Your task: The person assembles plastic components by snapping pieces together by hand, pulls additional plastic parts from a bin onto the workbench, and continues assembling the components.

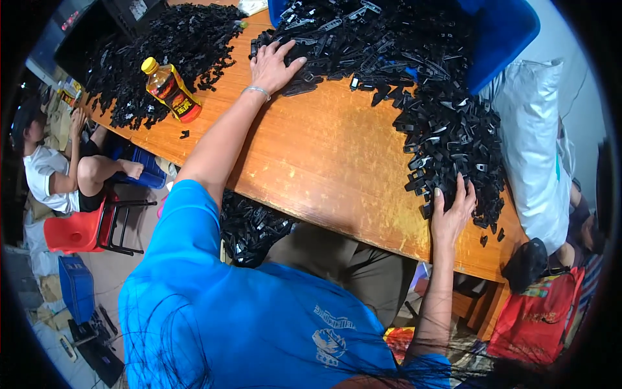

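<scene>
My left hand (273, 69) reaches far across the wooden table (324, 155), a bracelet at its wrist. Its fingers are spread over the edge of a big heap of long black plastic parts (389, 39). At the right, my right hand (452, 215) touches the near end of a pile of smaller black plastic clips (453, 136). Thumb and fingers are apart there, and I see nothing held between them. Some fingertips are partly lost among the dark pieces.
A yellow-capped drink bottle (172, 91) stands beside another black heap (162, 52) at the left. A blue bin (502, 42) lies behind the big heap. A white sack (532, 149) leans at the right edge. Someone sits on a red chair (78, 228) at the left.
</scene>
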Motion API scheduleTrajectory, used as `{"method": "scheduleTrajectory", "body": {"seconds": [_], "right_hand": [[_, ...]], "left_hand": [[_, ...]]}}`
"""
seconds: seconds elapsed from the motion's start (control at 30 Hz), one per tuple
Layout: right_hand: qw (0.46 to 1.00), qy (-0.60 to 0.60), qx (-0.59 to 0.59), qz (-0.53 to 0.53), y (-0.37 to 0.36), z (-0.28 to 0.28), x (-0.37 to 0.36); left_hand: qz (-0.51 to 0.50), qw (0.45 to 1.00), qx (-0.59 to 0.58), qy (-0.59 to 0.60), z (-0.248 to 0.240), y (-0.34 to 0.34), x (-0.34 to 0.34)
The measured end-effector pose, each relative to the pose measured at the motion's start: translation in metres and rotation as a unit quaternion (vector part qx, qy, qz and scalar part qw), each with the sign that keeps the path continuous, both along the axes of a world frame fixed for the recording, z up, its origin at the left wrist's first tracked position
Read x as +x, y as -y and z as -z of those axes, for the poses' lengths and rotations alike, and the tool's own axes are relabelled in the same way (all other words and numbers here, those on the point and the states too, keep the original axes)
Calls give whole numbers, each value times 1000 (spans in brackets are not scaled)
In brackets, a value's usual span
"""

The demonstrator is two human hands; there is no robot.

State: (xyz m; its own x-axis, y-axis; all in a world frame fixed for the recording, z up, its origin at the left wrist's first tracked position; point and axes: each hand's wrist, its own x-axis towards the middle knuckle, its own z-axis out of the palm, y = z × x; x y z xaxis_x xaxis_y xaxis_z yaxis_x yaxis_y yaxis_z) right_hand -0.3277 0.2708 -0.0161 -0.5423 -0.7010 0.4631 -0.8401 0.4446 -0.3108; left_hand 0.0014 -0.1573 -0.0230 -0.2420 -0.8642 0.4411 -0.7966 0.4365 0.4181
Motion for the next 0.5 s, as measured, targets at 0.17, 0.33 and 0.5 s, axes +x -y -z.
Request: {"method": "scheduleTrajectory", "body": {"seconds": [0.17,0.33,0.5], "right_hand": [[999,8,-17,-43,13,-1,8],[998,1,-18,-55,27,0,17],[999,11,-9,-40,24,0,17]], "left_hand": [[25,999,8,33,-1,-8,-6],[65,997,51,10,0,-45,2],[121,992,47,3,-13,-106,5]]}}
